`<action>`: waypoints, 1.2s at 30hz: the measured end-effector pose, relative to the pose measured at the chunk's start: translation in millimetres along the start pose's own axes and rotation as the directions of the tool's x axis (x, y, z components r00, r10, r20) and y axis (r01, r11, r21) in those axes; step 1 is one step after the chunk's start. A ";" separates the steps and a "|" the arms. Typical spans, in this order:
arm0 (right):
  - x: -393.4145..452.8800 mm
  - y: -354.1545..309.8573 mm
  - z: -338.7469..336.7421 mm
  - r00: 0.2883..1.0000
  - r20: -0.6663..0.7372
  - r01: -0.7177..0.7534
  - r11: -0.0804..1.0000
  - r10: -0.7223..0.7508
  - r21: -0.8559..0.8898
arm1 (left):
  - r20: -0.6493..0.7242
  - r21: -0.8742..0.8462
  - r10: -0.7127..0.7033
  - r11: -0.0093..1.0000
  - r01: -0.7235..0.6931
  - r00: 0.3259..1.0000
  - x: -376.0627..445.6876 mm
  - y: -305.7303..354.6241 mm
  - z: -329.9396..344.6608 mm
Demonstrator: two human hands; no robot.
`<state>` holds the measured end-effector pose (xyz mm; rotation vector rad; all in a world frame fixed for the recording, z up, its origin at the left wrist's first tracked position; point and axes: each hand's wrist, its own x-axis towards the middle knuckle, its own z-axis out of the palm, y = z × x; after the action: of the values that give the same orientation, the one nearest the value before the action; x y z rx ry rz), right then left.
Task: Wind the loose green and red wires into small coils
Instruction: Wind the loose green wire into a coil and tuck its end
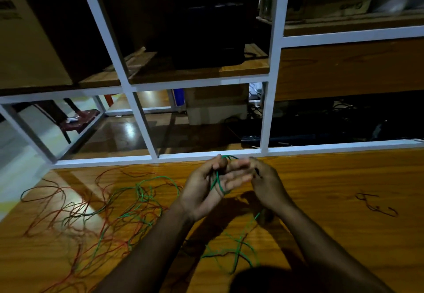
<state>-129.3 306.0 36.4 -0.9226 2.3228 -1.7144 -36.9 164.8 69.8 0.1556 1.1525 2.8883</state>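
Many loose red wires (68, 203) and green wires (142, 191) sprawl tangled over the left half of the wooden worktop (332, 178). Near the far edge, the left hand (206, 184) has its fingers stretched flat, with a green wire (218, 183) looped around them into a small coil. Touching it, the right hand (266, 182) pinches the wire's upper loop; blur hides the fingertips. More green strands (236, 251) trail toward the near edge. One dark wire scrap (376, 205) lies alone toward the right edge. White shelf frames (273, 63) rise behind.
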 end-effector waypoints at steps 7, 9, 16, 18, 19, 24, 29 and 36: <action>-25.4 12.3 25.8 0.956 0.289 -0.046 0.998 0.058 -0.046 | -0.037 0.075 0.174 0.982 -0.171 0.984 13.1 13.5 -5.4; -37.0 11.5 28.5 0.891 0.448 -0.028 0.995 0.068 -0.096 | -0.126 0.095 0.215 0.974 -0.204 0.968 13.6 15.6 -8.1; -40.6 -22.9 11.7 0.887 0.451 0.188 0.969 -0.098 -0.158 | -0.145 0.914 0.385 0.406 -0.026 0.912 2.0 15.1 -34.3; -29.3 -33.4 0.8 0.935 0.314 0.222 0.963 -0.166 -0.152 | -0.077 0.967 0.326 0.256 -0.010 0.942 -2.0 9.8 -37.6; -23.3 -37.9 -4.4 0.951 0.232 0.241 0.958 -0.202 -0.154 | -0.069 0.963 0.278 0.270 -0.009 0.958 -3.0 7.6 -35.4; -0.9 -40.3 -21.2 0.972 -0.073 0.213 0.971 -0.222 -0.112 | -0.141 0.623 0.025 0.779 0.069 0.990 -5.9 2.5 -19.0; 9.3 -35.7 -22.2 0.982 -0.101 0.156 0.986 -0.161 -0.050 | 0.022 0.121 -0.175 0.978 0.171 0.984 -9.6 9.0 -14.4; 17.3 -33.6 -18.0 0.988 -0.060 0.141 0.990 -0.141 -0.008 | 0.099 -0.005 -0.161 0.987 0.163 0.982 -15.2 12.8 -14.0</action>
<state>-137.5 305.9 77.4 -1.0747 2.3511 -1.8154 -23.2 145.0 67.2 0.1918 1.0766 2.7132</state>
